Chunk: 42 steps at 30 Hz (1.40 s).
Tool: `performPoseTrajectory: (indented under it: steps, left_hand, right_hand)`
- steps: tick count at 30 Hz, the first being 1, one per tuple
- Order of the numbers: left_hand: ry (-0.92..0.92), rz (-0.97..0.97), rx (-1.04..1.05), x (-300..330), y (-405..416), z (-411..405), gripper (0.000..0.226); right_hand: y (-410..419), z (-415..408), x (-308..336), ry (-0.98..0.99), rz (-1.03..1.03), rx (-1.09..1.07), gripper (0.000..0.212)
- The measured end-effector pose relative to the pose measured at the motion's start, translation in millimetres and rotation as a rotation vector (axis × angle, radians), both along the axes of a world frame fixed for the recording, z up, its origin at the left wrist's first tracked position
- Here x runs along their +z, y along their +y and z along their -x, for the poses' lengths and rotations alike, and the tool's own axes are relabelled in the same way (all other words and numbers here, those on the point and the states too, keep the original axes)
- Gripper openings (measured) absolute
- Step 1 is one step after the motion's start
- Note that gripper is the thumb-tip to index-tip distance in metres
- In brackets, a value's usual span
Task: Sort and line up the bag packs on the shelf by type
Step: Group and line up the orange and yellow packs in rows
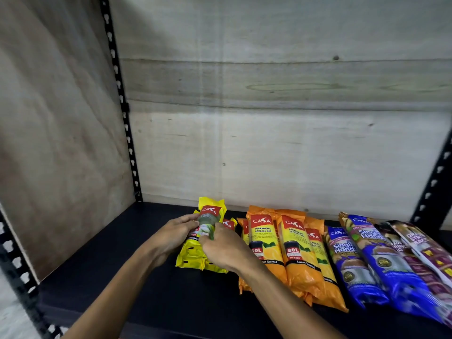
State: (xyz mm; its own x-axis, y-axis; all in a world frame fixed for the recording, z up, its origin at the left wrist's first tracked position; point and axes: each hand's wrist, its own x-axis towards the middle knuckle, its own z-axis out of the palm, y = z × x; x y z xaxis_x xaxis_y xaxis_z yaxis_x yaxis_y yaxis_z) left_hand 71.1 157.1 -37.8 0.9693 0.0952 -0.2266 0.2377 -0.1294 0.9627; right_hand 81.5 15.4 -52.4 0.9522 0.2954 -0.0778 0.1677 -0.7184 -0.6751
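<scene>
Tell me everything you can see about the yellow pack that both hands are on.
The yellow pack is a glossy plastic wrapper with a red Casa label and a greenish picture below it. It is raised at its far end, lying on top of other yellow packs at the left end of the row on the dark shelf. The left hand holds its left side, and the right hand grips its near end. Its small print is unreadable.
</scene>
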Motion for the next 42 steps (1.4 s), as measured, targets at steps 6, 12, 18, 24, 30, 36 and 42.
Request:
performPoseTrajectory:
  steps: [6, 12, 18, 24, 30, 36, 42]
  left_hand:
    - [0.007, -0.009, 0.074, 0.8, 21.9, -1.8, 0.032]
    - [-0.211, -0.361, 0.189, 4.5, 17.7, 0.0, 0.034]
    - [-0.412, -0.738, -0.034, 20.3, -72.5, 11.5, 0.038]
    - [-0.132, -0.719, -0.271, -1.0, -128.0, 12.3, 0.064]
    - [-0.105, -0.68, -0.258, -1.9, -130.7, 9.4, 0.066]
    - [-0.05, -0.652, -0.243, 1.9, -116.0, -6.4, 0.067]
    - [-0.088, -0.831, -0.2, 7.9, -110.4, -13.5, 0.065]
  right_hand:
    - [20.3, 1.0, 0.2, -0.005, -0.071, 0.012, 0.058]
    - [-8.3, 3.8, 16.4, -0.04, -0.113, -0.006, 0.047]
    - [-112.3, 6.1, 36.0, -0.206, 0.155, -0.432, 0.063]
    - [-154.4, 19.8, 20.5, 0.067, 0.186, -0.39, 0.073]
    - [-153.5, 24.5, 22.1, 0.004, 0.195, -0.324, 0.07]
    - [-138.4, 15.4, 17.8, -0.053, 0.153, -0.306, 0.072]
    - [-124.5, 3.9, 15.2, -0.06, 0.147, -0.286, 0.072]
